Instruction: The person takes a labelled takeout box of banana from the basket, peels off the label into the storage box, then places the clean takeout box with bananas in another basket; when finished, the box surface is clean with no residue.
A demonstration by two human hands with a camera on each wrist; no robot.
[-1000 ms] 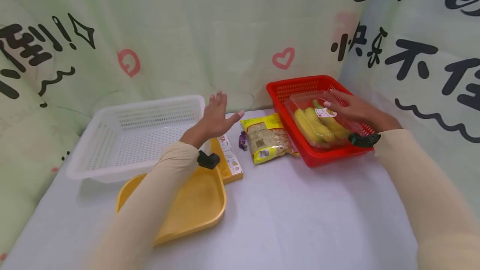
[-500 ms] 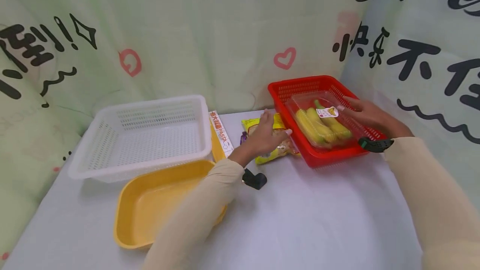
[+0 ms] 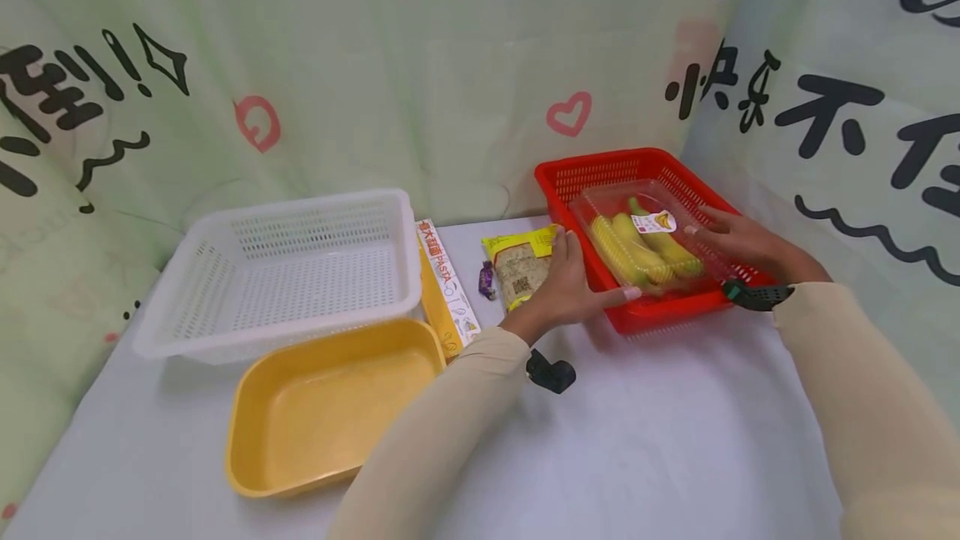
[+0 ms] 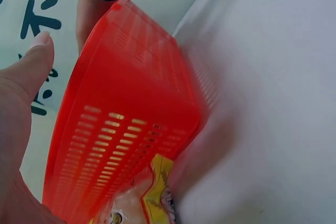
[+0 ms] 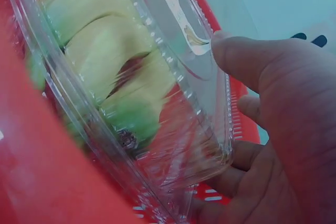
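Head view: I see the red basket (image 3: 654, 307) right of centre, long axis toward upper left – left hand (image 3: 573, 286) grips its near-left rim, right hand (image 3: 738, 242) holds the banana box (image 3: 645, 244) inside.

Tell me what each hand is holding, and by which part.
The right hand grips the clear banana box by its right edge. The left hand holds the red basket at its left wall.
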